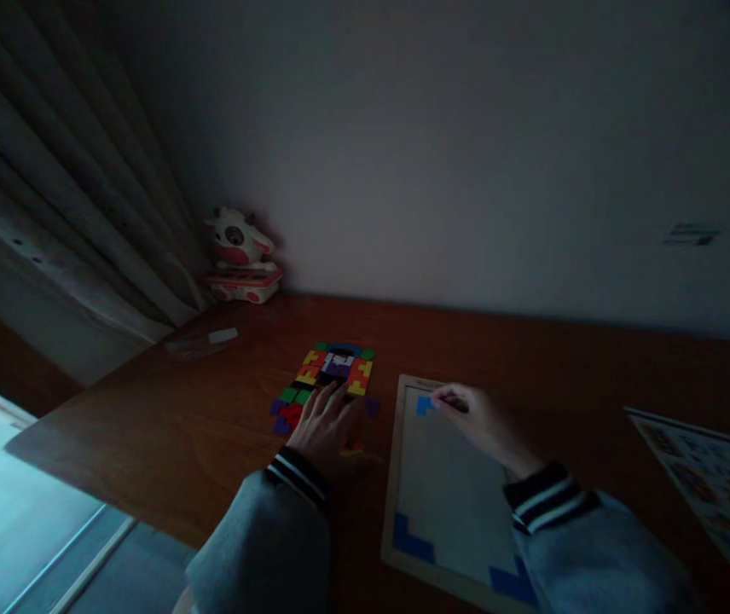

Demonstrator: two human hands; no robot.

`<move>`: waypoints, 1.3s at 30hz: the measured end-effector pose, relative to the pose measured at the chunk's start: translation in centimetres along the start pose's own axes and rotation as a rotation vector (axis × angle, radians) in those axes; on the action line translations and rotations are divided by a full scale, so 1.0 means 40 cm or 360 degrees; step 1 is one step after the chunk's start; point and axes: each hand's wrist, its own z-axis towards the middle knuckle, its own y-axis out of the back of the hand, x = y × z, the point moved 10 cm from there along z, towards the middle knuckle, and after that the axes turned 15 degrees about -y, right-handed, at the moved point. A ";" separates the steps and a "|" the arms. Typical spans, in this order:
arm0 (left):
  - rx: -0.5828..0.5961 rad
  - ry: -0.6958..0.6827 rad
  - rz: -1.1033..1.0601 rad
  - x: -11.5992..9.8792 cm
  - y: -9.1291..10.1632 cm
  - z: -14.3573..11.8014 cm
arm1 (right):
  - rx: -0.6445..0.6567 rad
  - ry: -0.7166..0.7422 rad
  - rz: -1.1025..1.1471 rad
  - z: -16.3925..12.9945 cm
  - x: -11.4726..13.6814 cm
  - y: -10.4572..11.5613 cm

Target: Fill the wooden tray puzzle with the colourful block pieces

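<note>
At the wooden puzzle tray (396, 477), your right hand (477, 418) pinches a blue piece (425, 404) down into the tray's far left corner, fingertips closed on it so it seats against the rim. More blue pieces (408, 537) sit in the near corners. Just left of the tray, your left hand (323, 424) lies spread, fingers flat on the heap of coloured pieces (333, 368), seemingly to steady them.

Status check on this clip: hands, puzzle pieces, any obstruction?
Left hand flat on loose coloured wooden puzzle blocks. Right hand pressing blue block into wooden tray's far corner. Nothing in the way.
</note>
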 end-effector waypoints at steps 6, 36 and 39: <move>-0.0006 0.0064 0.0018 0.017 -0.027 -0.020 | -0.0220 0.0070 -0.0198 0.053 -0.020 -0.056; 0.0287 0.0259 -0.0057 0.293 -0.086 0.272 | -0.0325 -0.0108 -0.0055 0.063 -0.067 -0.055; 0.0264 0.0307 -0.0072 0.299 -0.079 0.262 | -0.0311 -0.0142 -0.0063 0.059 -0.068 -0.054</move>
